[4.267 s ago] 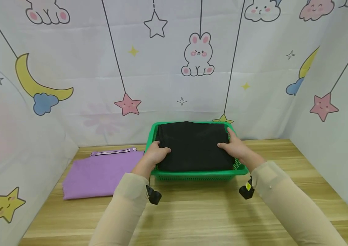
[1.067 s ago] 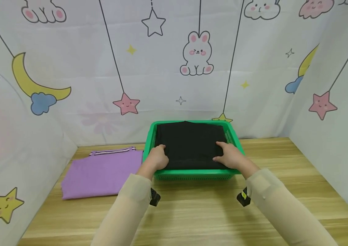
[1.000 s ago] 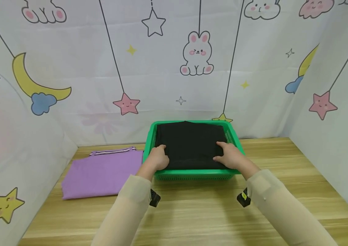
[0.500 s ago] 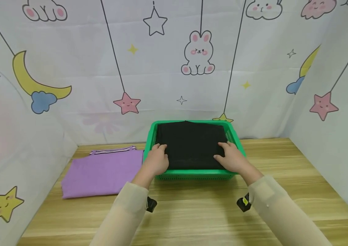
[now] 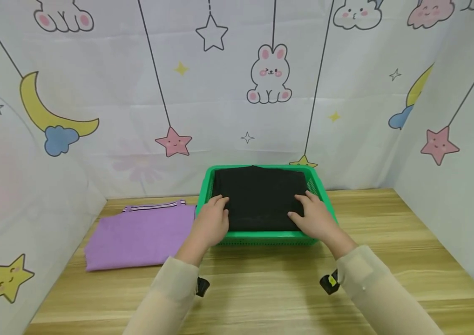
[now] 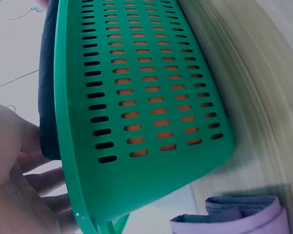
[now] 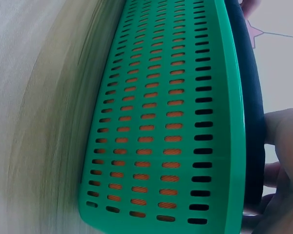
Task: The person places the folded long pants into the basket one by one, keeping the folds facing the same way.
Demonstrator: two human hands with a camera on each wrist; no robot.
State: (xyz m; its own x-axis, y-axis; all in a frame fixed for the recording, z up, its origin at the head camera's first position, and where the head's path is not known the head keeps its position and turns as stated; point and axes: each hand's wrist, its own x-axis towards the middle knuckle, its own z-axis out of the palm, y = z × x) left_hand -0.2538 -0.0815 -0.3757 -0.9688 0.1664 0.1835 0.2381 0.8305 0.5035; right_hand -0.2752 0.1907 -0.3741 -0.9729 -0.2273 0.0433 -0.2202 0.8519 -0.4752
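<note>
A folded black cloth [image 5: 260,197] lies flat on top inside a green perforated basket [image 5: 264,234] and fills most of its width. My left hand [image 5: 213,222] is over the cloth's front left corner and the basket's left rim, fingers loosely extended. On the right side, my right hand [image 5: 315,217] has its fingertips at the cloth's right edge, thumb apart. Neither hand grips anything. Both wrist views show the black cloth rising slightly above the basket's rim. Through the slots of the basket wall [image 7: 151,122], something orange shows beneath the black layer.
A folded purple cloth [image 5: 140,237] with a striped band [image 5: 154,206] lies on the wooden table [image 5: 258,288], left of the basket and close to it. Behind stands a white curtain [image 5: 220,107] with cartoon prints; similar panels flank both sides.
Earlier, my hands held the black cloth by its sides; since then they have moved nearer its front corners. Over the last second the fingers have loosened and drawn back slightly. The basket stays put.
</note>
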